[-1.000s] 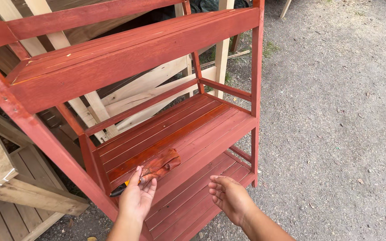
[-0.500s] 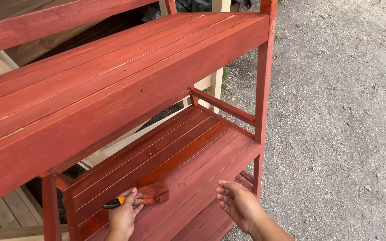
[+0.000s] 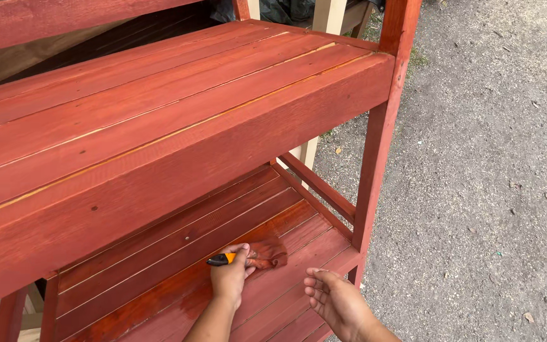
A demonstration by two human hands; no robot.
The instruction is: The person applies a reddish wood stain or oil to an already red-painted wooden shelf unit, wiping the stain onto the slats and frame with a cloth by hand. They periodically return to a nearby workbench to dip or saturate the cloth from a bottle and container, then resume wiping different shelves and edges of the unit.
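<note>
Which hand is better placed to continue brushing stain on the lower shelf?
Left, probably: the left hand already grips the brush, bristles on the lower shelf. The right hand is open and empty.

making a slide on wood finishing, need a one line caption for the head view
Left hand presses a stain-soaked brush onto the lower shelf of a red-stained wooden rack; right hand hovers open beside it.

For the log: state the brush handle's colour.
Orange and black, on the brush in the left hand; head view.
</note>
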